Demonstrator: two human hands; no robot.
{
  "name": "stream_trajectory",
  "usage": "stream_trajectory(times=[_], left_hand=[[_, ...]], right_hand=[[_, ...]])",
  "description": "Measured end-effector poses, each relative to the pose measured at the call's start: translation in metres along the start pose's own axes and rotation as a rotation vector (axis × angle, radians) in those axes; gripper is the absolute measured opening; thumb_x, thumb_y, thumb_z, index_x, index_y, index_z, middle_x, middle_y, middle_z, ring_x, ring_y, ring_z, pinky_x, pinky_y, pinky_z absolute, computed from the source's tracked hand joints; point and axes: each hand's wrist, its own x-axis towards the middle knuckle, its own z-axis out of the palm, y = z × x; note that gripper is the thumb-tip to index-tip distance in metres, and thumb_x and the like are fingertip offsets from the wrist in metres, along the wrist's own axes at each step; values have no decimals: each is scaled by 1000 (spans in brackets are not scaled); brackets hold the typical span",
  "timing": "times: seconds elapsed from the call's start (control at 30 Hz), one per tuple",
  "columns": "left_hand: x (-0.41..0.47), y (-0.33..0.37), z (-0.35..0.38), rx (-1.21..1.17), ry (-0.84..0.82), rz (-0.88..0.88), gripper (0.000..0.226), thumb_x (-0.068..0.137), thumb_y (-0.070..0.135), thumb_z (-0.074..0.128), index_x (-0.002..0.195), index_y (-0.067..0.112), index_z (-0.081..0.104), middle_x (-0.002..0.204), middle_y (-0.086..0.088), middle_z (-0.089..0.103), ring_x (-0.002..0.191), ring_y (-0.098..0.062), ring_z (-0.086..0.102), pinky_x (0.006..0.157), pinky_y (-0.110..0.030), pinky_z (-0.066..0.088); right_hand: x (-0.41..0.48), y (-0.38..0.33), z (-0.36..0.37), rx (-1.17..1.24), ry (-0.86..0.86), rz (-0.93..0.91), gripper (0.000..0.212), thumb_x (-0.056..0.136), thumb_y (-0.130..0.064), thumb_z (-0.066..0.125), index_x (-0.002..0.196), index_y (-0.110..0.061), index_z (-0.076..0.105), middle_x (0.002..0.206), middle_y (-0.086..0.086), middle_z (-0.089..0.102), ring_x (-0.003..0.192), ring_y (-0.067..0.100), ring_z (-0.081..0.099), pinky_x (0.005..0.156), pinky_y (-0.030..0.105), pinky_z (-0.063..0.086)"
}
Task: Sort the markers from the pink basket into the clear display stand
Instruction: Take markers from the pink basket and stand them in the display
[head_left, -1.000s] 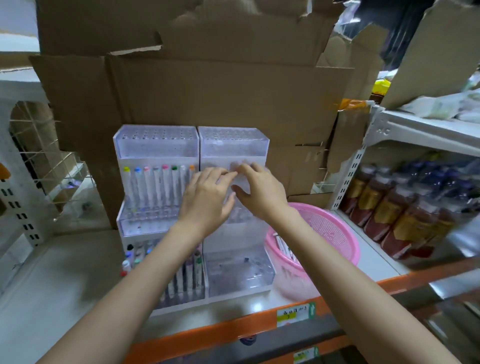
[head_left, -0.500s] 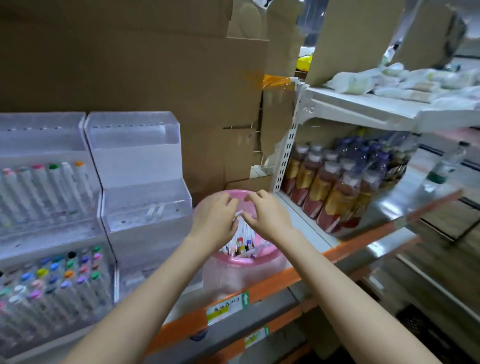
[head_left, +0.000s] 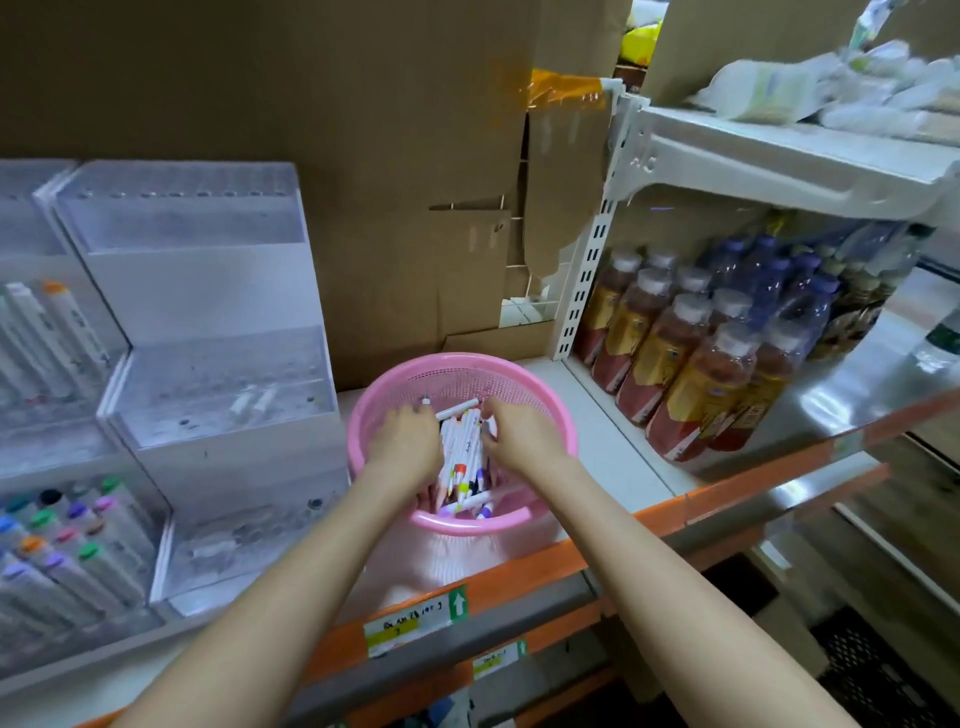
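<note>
Presently, both hands are lowered into the round pink plastic mesh basket (head_left: 540, 410), which stands on the white shelf (head_left: 618, 457) at its orange front edge. The left hand (head_left: 408, 441) rests palm-down on the left side of the pile of white-barrelled markers with coloured caps (head_left: 465, 457); the right hand (head_left: 522, 436) rests on the right side of the same pile. The fingers of each hand are curled downward among the markers, and the fingertips are hidden, so it cannot be told whether either hand is clamped on a marker. The two hands lie close together, separated by a narrow strip of exposed markers.

The markers lie loose in the bottom of the basket, most of them pointing roughly front to back, with several crossing the others at the front.

The clear stepped acrylic display stand (head_left: 208, 364) stands just beside the basket, on its left. Two white markers (head_left: 254, 400) lie flat on its middle step. A second clear stand (head_left: 57, 519), at the far left and touching the first, carries upright markers with caps of many colours on its lower and middle steps.

Brown cardboard sheets (head_left: 363, 156) form the backing behind the stands and the basket. To the right, past a white perforated upright (head_left: 587, 291), shrink-wrapped drink bottles (head_left: 691, 374) occupy the adjoining shelf.
</note>
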Motion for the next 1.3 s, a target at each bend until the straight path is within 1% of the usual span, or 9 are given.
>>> stream_trajectory(times=[0.1, 0.23, 0.3, 0.47, 0.63, 0.8, 0.97, 1.1, 1.3], left_hand=[[8, -6, 7, -47, 0, -38, 30, 87, 18, 53, 113, 5, 58, 106, -13, 62, 91, -28, 59, 66, -32, 42], [6, -4, 6, -105, -56, -69, 27, 88, 22, 60, 112, 9, 57, 107, -10, 58, 90, -23, 55, 69, -30, 41], [8, -5, 7, -146, -45, -76, 27, 88, 23, 62, 112, 13, 58, 108, -7, 58, 88, -20, 54, 69, -28, 41], [7, -7, 10, -139, -22, -36, 30, 82, 20, 62, 112, 15, 61, 110, -9, 58, 90, -23, 54, 67, -28, 39], [8, -7, 3, -183, -51, -72, 25, 72, 14, 64, 96, 14, 61, 83, -4, 61, 68, -19, 58, 50, -28, 41], [5, 0, 4, -175, 30, -85, 25, 84, 23, 63, 107, 14, 57, 92, -6, 65, 80, -25, 62, 66, -35, 52], [-6, 9, -6, -186, 67, -116, 7, 85, 11, 60, 87, 13, 54, 82, -4, 62, 74, -24, 58, 58, -32, 46], [-10, 10, -14, -441, 130, -158, 5, 82, 10, 62, 80, 13, 58, 69, 0, 60, 61, -14, 56, 47, -25, 41], [-17, 11, -29, -673, 305, -48, 34, 80, 5, 65, 111, 17, 59, 78, 9, 58, 67, -5, 57, 48, -9, 36]], right_hand=[[8, -3, 4, 64, -14, 12, 21, 94, -25, 50, 108, -8, 53, 98, 14, 64, 90, 31, 60, 63, 33, 39], [9, -4, 7, 101, -25, -34, 44, 92, -33, 57, 129, -14, 42, 94, 7, 63, 85, 27, 60, 61, 30, 38], [8, -4, 7, 91, -47, -104, 38, 93, -28, 55, 129, -20, 44, 87, 3, 58, 81, 26, 57, 60, 31, 39], [8, -4, 12, 74, -90, -147, 17, 95, -30, 50, 105, -17, 53, 87, 4, 54, 89, 28, 53, 63, 33, 36], [8, -6, 11, 139, -57, -36, 12, 83, -23, 56, 92, -15, 55, 89, 10, 66, 84, 29, 59, 67, 37, 48], [9, -4, 11, 155, -20, 7, 14, 79, -11, 56, 93, -11, 60, 89, 9, 66, 82, 27, 60, 61, 32, 43], [5, -3, 8, 216, 8, 10, 22, 80, -15, 64, 101, -11, 66, 92, 5, 65, 80, 19, 55, 63, 25, 35], [6, -2, 4, 300, -14, 23, 29, 77, -6, 63, 104, -13, 67, 88, 4, 63, 78, 20, 58, 54, 23, 37], [1, -5, -8, 496, 84, -64, 67, 83, 0, 62, 144, -19, 39, 125, 0, 59, 82, 11, 60, 66, 24, 52]])
